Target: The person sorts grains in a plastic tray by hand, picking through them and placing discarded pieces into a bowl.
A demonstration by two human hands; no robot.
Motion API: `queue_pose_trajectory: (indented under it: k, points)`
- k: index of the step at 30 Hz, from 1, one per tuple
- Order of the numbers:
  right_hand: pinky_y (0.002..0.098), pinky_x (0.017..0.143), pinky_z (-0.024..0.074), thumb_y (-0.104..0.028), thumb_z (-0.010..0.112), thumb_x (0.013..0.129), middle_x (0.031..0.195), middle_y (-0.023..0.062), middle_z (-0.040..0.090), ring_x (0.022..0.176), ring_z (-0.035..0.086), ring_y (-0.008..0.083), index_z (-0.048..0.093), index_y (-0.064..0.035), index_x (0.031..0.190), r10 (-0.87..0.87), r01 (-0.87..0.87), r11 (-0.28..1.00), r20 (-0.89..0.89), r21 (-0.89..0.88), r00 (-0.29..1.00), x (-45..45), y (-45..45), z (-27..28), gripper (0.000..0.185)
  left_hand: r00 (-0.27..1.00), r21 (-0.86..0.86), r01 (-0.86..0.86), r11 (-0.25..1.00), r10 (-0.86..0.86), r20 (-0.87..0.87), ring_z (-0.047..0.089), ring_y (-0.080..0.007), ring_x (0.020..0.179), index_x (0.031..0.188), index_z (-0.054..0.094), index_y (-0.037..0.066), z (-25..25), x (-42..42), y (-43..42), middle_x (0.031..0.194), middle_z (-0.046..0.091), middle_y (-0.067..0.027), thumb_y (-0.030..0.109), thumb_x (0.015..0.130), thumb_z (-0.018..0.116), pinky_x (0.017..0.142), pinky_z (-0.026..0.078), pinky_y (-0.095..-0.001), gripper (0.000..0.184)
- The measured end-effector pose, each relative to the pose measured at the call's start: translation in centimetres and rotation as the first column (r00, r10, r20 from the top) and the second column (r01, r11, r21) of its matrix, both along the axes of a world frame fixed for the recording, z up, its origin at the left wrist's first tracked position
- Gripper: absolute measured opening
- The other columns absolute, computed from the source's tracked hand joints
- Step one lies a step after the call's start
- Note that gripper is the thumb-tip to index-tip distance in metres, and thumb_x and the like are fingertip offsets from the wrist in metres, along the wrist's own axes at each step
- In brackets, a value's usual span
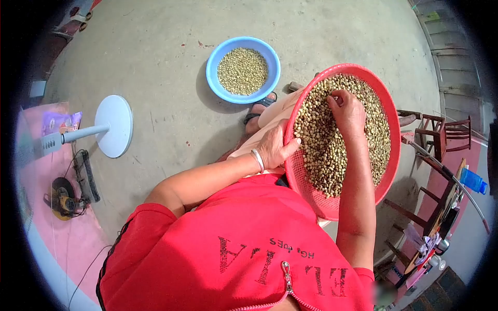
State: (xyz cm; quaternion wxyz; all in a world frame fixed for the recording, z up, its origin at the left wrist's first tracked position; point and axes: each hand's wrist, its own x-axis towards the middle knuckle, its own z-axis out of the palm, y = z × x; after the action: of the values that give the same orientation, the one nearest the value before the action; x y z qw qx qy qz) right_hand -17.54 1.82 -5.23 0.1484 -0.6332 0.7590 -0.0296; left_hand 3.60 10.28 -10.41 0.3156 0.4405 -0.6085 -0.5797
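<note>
A red plastic mesh basket (392, 129) rests on my lap, filled with small tan, greenish and brown beans (321, 150). My left hand (274, 146), with a silver bracelet at the wrist, grips the basket's left rim, its thumb over the edge. Over the beans, my right hand (346, 111) is closed with thumb and fingertips together; whatever is between them is too small to make out. On the floor ahead stands a round blue basin (211, 72) with paler beans (242, 71) in it.
A white fan stand (114, 126) is on the left, near a yellow-and-black power tool (65, 199) by the pink wall. To the right are a wooden chair (439, 136) and a cluttered table with a blue bottle (473, 181). My sandalled foot (255, 111) is beside the basin.
</note>
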Motion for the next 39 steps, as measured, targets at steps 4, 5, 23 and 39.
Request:
queue_pose_trajectory:
  k: [4, 5, 23, 39]
  points:
    - [0.0444, 0.082, 0.0503, -0.034, 0.062, 0.087, 0.101, 0.0132, 0.069, 0.095, 0.065, 0.0321, 0.07, -0.0167, 0.102, 0.019, -0.016, 0.999, -0.076, 0.039, 0.997, 0.6, -0.3, 0.1, 0.024, 0.999, -0.035, -0.025, 0.999, 0.023, -0.049, 0.057, -0.0433, 0.101, 0.122, 0.047, -0.003, -0.5, -0.2, 0.0, 0.106, 0.059, -0.0281, 0.03, 0.083, 0.06, 0.089, 0.044, -0.047, 0.052]
    - [0.0444, 0.082, 0.0503, -0.034, 0.062, 0.087, 0.101, 0.0132, 0.069, 0.095, 0.065, 0.0321, 0.07, -0.0167, 0.102, 0.02, -0.017, 0.999, -0.077, 0.038, 0.997, 0.6, -0.3, 0.0, 0.024, 0.998, -0.036, -0.025, 0.999, 0.024, -0.05, 0.057, -0.0433, 0.101, 0.122, 0.047, -0.003, -0.6, -0.2, 0.0, 0.106, 0.059, -0.0281, 0.03, 0.083, 0.06, 0.089, 0.044, -0.047, 0.052]
    - [0.0384, 0.076, 0.053, -0.026, 0.069, 0.082, 0.09, 0.0101, 0.071, 0.085, 0.068, 0.0273, 0.071, -0.0093, 0.097, 0.045, -0.035, 0.996, -0.125, 0.078, 0.991, 0.6, -0.3, 1.2, 0.022, 0.999, -0.026, -0.036, 0.999, 0.036, -0.029, 0.059, -0.0437, 0.096, 0.12, 0.047, -0.003, -0.5, -0.2, 0.1, 0.102, 0.061, -0.0284, 0.031, 0.083, 0.06, 0.085, 0.046, -0.0472, 0.052]
    - [0.0397, 0.077, 0.0527, -0.023, 0.068, 0.084, 0.094, 0.0098, 0.071, 0.086, 0.068, 0.0281, 0.071, -0.0105, 0.098, 0.071, -0.072, 0.996, -0.021, -0.043, 0.997, 0.2, 0.2, 0.0, 0.02, 1.0, -0.017, -0.02, 1.0, 0.02, -0.012, 0.058, -0.0439, 0.097, 0.121, 0.047, -0.004, -0.8, -0.2, 0.3, 0.104, 0.06, -0.0285, 0.029, 0.083, 0.06, 0.086, 0.046, -0.0468, 0.052]
